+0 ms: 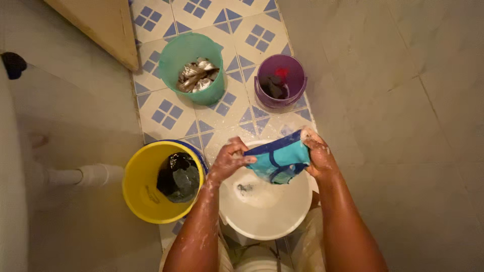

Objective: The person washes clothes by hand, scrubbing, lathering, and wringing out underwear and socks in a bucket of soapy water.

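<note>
**No packages, signs or screens here**

I see no package, sign or screen around me. The only marking is a small dark printed mark on the outer wall of the yellow bucket [151,194] at my left.

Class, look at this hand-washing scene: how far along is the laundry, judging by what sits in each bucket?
Possibly done: wet clothes lie in the green bucket and the purple bucket, though the picture cannot confirm they are washed. In hand: the left hand and right hand, both soapy, hold a blue garment over the white basin of sudsy water. Perhaps left: a dark item in the yellow bucket.
</note>
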